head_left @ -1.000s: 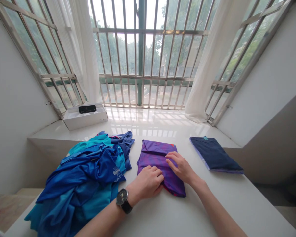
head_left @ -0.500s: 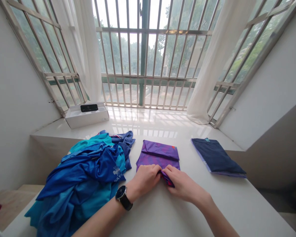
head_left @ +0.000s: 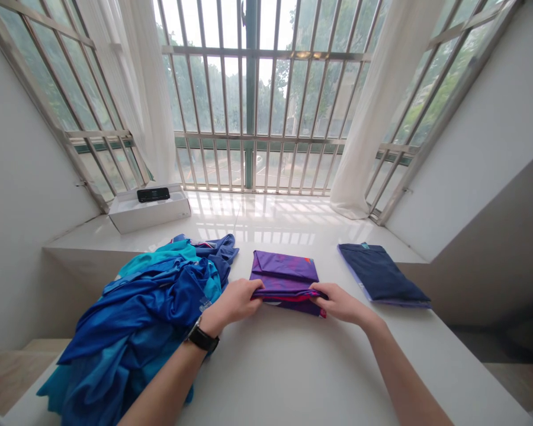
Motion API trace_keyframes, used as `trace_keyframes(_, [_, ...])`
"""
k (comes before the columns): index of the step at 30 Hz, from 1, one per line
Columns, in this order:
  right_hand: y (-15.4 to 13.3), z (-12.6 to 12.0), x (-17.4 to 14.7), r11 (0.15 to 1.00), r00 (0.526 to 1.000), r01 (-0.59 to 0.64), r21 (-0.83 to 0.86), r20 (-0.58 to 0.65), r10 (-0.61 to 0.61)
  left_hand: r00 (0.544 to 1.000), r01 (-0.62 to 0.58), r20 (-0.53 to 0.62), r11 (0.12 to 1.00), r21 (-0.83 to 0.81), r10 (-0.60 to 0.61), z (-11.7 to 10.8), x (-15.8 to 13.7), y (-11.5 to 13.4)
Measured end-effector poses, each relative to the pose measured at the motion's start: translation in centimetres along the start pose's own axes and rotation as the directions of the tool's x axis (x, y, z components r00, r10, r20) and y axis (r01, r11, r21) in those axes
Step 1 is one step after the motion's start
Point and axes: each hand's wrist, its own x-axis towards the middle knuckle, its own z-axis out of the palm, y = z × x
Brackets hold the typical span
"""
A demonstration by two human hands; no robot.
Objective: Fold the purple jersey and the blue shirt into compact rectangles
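Observation:
A purple garment [head_left: 286, 265], folded into a flat rectangle, lies on the white surface in front of me. My left hand [head_left: 240, 300], with a black watch [head_left: 203, 337] on its wrist, pinches the near left corner of its upper layers. At the near right corner, my right hand [head_left: 337, 303] pinches the same fold between thumb and fingers. The near edge is lifted between my hands, showing a red strip, with a dark purple layer below it. Its exact kind of garment cannot be made out.
A heap of blue and teal clothes [head_left: 146, 307] lies to the left, close to my left forearm. On the right rests a folded dark navy garment [head_left: 384, 273]. A white box [head_left: 148, 212] holding a black phone-like device [head_left: 153, 194] stands back left, before the barred window.
My hands have moved apart from the middle of the near edge to its two corners. The near fold now stretches between them. The camera view has shifted slightly.

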Motion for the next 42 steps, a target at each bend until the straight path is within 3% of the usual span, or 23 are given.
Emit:
trace_keyframes(3, [0.9, -0.5, 0.2, 1.0, 0.997, -0.01, -0.003, -0.072, 0.01, 0.997, 0.052, -0.044, 0.985, -0.162, -0.06, -0.1, 0.5, -0.9])
trace_keyframes(6, [1.6, -0.5, 0.4, 0.991, 0.99, -0.113, 0.077, -0.072, 0.118, 0.991, 0.079, -0.084, 0.972, -0.223, -0.1, 0.6, 1.1, -1.4])
trace_keyframes(12, [2.9, 0.7, 1.2, 0.974, 0.958, -0.215, 0.073, -0.178, 0.225, 0.976, 0.158, -0.139, 0.983, -0.095, -0.17, 1.7, 1.3, -2.0])
trace_keyframes(16, [3.3, 1.3, 1.7, 0.959, 0.939, -0.276, -0.069, -0.232, 0.253, 0.964, 0.236, -0.129, 0.972, 0.007, -0.233, 1.8, 1.0, -2.2])
trace_keyframes(21, [3.2, 1.2, 1.8, 0.913, 0.926, -0.331, -0.24, -0.269, 0.265, 0.955, 0.276, -0.122, 0.961, 0.021, -0.272, 1.7, 1.0, -2.1])
trace_keyframes(31, [3.7, 1.4, 2.1, 0.924, 0.933, -0.289, -0.251, -0.289, 0.214, 0.935, 0.351, -0.089, 0.932, 0.093, -0.344, 1.2, 1.0, -1.8])
trace_keyframes(36, [2.8, 1.5, 1.8, 0.957, 0.943, -0.288, -0.048, -0.192, 0.274, 0.936, 0.347, -0.094, 0.934, 0.08, -0.34, 1.0, 0.8, -1.5])
trace_keyframes(42, [3.4, 1.6, 2.0, 0.982, 0.96, -0.166, 0.093, -0.213, 0.182, 0.958, 0.279, -0.043, 0.955, -0.096, -0.284, 0.0, 0.5, -2.0])
